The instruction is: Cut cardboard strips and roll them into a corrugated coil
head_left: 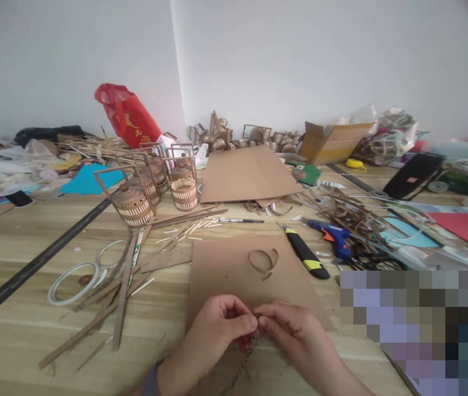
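Walls [320, 66] back your surface [6, 355], open wood [165, 330] edging the near cardboard [225, 275]; left hand [225, 323] and right hand [293, 325] pinch a strip [242, 369].

A narrow, flexible strip [244, 363], flecked dark and pale along its length in a small repeating pattern, hangs at the near end of the flat cardboard sheet [221, 269]. Its upper tip is pinched between the left hand [223, 327] and right hand [295, 327] and mostly hidden; the rest slants toward the person in a slight curve, its lower end blurred.
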The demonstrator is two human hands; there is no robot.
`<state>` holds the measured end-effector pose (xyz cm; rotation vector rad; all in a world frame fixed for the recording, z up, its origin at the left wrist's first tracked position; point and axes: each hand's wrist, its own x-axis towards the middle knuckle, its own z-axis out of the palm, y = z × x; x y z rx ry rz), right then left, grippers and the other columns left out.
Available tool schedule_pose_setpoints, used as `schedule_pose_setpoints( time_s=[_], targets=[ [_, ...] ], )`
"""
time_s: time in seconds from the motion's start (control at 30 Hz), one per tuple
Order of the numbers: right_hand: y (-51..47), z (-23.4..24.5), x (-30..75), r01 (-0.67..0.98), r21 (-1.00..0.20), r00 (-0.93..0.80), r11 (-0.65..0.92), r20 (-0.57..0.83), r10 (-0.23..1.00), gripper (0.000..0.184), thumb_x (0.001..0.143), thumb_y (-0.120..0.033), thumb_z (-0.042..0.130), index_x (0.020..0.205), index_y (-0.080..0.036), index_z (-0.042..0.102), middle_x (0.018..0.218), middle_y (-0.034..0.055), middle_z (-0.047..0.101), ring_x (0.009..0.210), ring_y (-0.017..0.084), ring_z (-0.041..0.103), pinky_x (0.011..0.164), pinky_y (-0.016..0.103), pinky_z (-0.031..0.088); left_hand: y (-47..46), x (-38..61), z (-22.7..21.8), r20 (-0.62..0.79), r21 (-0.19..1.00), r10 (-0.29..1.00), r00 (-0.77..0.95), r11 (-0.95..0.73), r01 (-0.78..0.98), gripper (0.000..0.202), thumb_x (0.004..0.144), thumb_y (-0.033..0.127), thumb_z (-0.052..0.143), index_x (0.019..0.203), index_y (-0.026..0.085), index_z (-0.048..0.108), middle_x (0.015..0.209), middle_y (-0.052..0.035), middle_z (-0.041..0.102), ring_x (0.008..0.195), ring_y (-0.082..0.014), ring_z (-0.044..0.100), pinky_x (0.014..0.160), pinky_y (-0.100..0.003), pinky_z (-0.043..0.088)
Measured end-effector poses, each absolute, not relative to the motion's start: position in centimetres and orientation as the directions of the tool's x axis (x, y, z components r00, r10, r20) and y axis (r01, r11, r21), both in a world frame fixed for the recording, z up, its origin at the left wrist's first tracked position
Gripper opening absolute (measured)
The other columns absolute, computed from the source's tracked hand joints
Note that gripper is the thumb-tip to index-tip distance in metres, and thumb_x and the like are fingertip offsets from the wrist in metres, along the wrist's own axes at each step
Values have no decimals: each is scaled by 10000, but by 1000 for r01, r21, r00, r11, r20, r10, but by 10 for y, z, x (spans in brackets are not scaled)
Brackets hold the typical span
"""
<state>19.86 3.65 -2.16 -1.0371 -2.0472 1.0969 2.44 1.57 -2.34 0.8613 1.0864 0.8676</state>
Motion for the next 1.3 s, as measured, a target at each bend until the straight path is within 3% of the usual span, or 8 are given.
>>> schedule_pose_setpoints(
  time_s=[0.33,0.47,0.57,0.67,0.73,0.83,1.13,1.3],
  targets=[
    [38,-23,202,371,-844,-498,387,171,850,266,925,-387,546,854,-258,768,738,29,740,696,173,676,629,241,495,15,23,-26,-419,887,874,248,452,-95,503,568,623,749,661,149,608,560,6,577,472,-102,449,486,-247,342],
    [38,-23,202,343,-871,-511,351,140,848,266,910,-405,579,832,-251,781,713,31,732,686,167,666,639,245,496,15,22,-23,-413,887,865,283,453,-88,464,580,601,713,610,150,609,523,10,550,441,-94,417,454,-241,295],
    [38,-23,200,264,-935,-513,239,74,855,269,863,-438,645,771,-223,777,696,33,721,670,161,664,630,246,499,14,22,-19,-410,890,865,291,449,-81,383,608,526,683,590,152,604,514,1,560,434,-96,409,453,-241,284],
    [37,-24,197,96,-995,-523,-4,-55,850,284,754,-468,756,693,-192,723,674,21,717,649,160,678,618,254,519,13,21,-16,-422,885,859,290,459,-72,331,619,477,662,576,156,594,495,3,562,439,-91,391,472,-242,275],
    [37,-25,194,0,-988,-549,-155,-129,826,313,676,-465,818,660,-188,674,650,6,719,633,162,687,633,268,536,13,20,-15,-435,880,850,296,471,-63,325,617,472,658,572,157,592,489,8,561,441,-83,374,483,-241,267],
    [36,-26,191,-56,-968,-569,-247,-172,804,345,626,-451,855,650,-187,635,612,-8,710,615,158,688,653,282,544,13,20,-16,-454,868,837,306,493,-60,320,607,471,666,571,161,591,471,18,547,436,-82,379,482,-241,262],
    [36,-27,192,-54,-967,-586,-249,-171,792,386,639,-450,852,667,-185,572,614,-21,683,592,133,654,608,249,492,11,21,-17,-472,843,817,331,528,-100,430,569,557,753,592,160,588,480,24,544,433,-83,405,459,-230,269],
    [36,-27,195,30,-996,-523,-85,-88,848,378,644,-451,849,634,-171,595,631,-35,596,593,112,579,556,219,420,12,20,-14,-485,829,808,335,547,-117,435,535,542,787,594,157,594,468,40,521,433,-81,399,463,-231,298]
  ],
)
